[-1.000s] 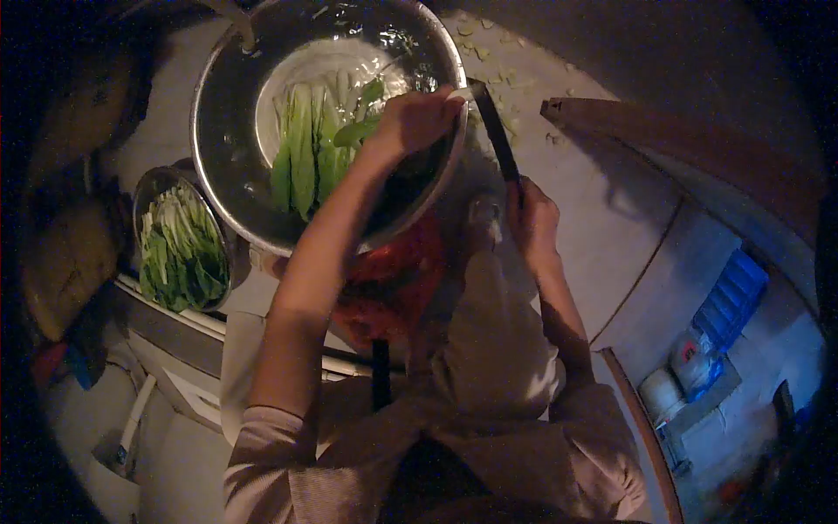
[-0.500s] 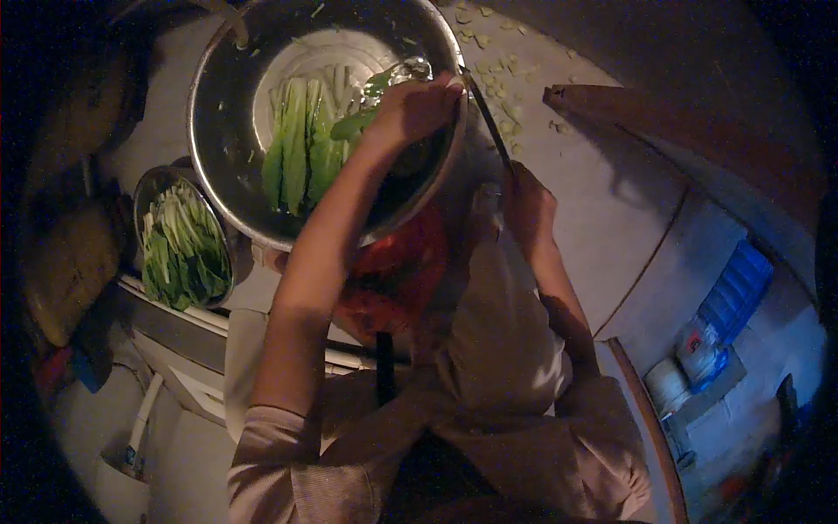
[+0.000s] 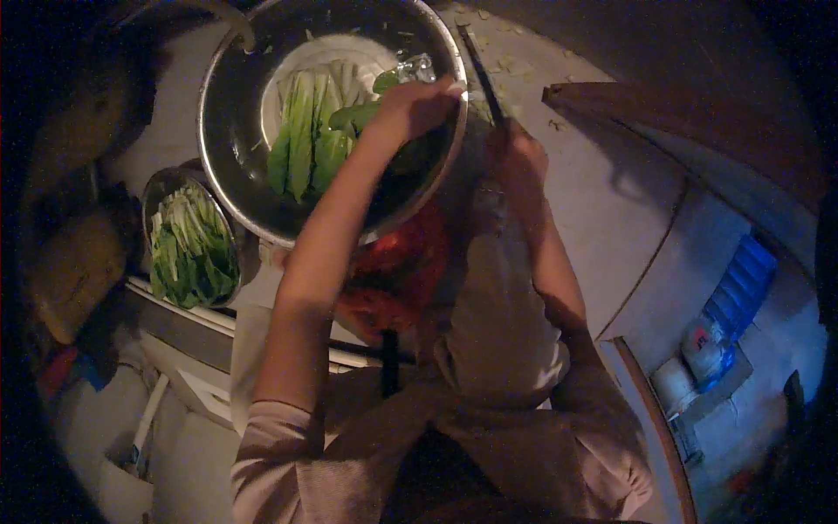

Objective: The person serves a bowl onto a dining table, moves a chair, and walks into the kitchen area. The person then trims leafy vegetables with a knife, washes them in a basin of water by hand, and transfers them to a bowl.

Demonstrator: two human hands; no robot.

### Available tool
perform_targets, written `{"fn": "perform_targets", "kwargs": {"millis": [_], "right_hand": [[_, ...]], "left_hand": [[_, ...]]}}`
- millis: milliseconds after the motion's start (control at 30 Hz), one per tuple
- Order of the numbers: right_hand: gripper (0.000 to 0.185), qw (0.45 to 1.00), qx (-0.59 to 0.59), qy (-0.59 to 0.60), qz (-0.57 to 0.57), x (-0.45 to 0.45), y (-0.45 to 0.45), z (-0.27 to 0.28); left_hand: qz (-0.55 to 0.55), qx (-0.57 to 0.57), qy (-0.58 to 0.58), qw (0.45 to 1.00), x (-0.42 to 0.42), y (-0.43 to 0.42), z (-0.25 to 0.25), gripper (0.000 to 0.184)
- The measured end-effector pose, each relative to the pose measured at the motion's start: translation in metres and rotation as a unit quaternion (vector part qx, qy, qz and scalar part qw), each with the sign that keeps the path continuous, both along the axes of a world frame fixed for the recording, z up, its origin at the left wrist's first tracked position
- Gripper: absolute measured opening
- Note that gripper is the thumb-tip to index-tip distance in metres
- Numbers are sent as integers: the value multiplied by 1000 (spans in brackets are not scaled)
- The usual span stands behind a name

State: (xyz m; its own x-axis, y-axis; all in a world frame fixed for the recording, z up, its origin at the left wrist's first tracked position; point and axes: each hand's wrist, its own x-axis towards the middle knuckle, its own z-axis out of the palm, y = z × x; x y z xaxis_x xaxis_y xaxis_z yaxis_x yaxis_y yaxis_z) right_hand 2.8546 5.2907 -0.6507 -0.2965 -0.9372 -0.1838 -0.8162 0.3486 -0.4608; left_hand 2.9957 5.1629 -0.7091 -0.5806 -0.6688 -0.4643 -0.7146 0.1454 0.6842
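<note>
My left hand (image 3: pixel 421 108) is closed around a leafy green (image 3: pixel 352 116) above the right side of a large metal basin (image 3: pixel 203 144). The leaves stick out to the left of my fist, and a pale stem end shows by the rim. My right hand (image 3: pixel 521 157) grips a knife (image 3: pixel 483 74) just outside the basin, its dark blade pointing away from me. Inside the basin lie long leafy greens (image 3: pixel 301 140), pale stems at the far end. A shiny, clear patch (image 3: pixel 416 67) beyond my left hand is hard to make out.
An oval bowl of cut greens (image 3: pixel 192 249) stands left of the basin. Small pale scraps (image 3: pixel 506 65) are scattered on the floor at the upper right. Something red (image 3: pixel 397 262) sits under the basin's near edge. A wooden piece (image 3: pixel 602 100) juts in from the right.
My right hand has moved the knife forward, so its tip now reaches farther beyond the rim. My left hand stays near the same part of the rim, still holding the leafy green.
</note>
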Motion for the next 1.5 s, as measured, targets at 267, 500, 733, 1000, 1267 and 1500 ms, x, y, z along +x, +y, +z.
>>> {"fn": "perform_targets", "kwargs": {"millis": [267,500,733,1000,1267,1500], "right_hand": [[39,988,-9,114,-104,-45,77,-98],[38,976,66,206,8,-50,102,-138],[53,939,24,-329,93,82,-91,-52],[75,880,45,-473,10,207,-172,-173],[60,795,157,-585,20,170,-193,-99],[52,937,-139,-10,320,271,-126,-101]], "left_hand": [[384,67,161,907,79,-4,56,53],[339,-222,-81,911,242,-66,-40,57],[470,-92,-16,878,212,-52,-65,89],[594,-53,71,800,193,-24,-112,91],[502,163,200,825,255,-18,-80,84],[575,311,616,439,219,-12,-60,50]]}}
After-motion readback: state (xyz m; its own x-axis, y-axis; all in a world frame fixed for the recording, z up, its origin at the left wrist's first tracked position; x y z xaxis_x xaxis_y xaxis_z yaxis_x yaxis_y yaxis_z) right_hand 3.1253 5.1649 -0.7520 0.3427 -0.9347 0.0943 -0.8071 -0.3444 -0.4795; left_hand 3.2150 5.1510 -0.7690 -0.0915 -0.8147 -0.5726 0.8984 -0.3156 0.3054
